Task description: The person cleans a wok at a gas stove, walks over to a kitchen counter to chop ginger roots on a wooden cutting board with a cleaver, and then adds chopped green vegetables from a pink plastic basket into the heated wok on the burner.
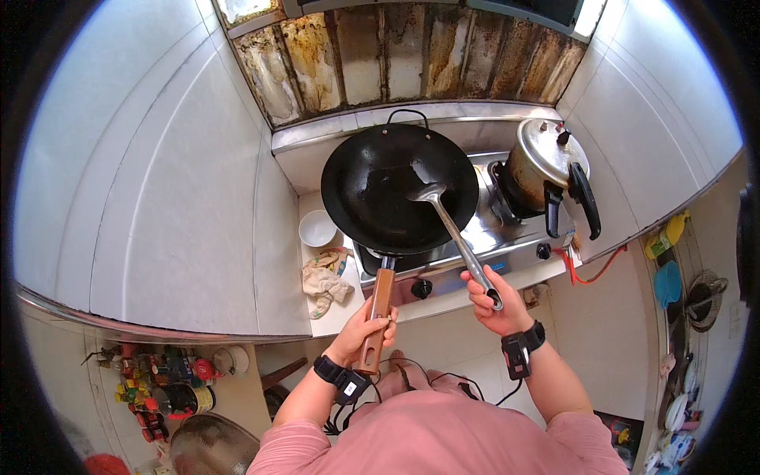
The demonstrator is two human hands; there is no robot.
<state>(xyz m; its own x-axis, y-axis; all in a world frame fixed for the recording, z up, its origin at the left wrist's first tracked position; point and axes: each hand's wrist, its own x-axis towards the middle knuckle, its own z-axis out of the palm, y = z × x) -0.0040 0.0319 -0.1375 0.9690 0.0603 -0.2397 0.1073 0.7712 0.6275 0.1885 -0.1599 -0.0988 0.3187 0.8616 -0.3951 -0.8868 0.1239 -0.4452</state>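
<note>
A black wok (pixel 368 196) rests over the left burner of a steel gas stove (pixel 484 225). Its brown handle (pixel 380 303) points towards me, and my left hand (pixel 365 329) is wrapped around it. In my right hand (pixel 496 303) is a metal wok spatula (pixel 454 231), gripped near the end of its hollow handle. The spatula's blade lies over the right part of the wok's bowl; whether it touches the surface I cannot tell. Dark, shiny patches show inside the wok, with no food visible.
A pressure cooker (pixel 543 157) with black handles occupies the right burner. Left of the stove are a white bowl (pixel 317 228) and a crumpled cloth (pixel 326 282). Tiled walls close in on both sides. Bottles and jars (pixel 178 380) stand at lower left; a red hose (pixel 585 279) hangs at right.
</note>
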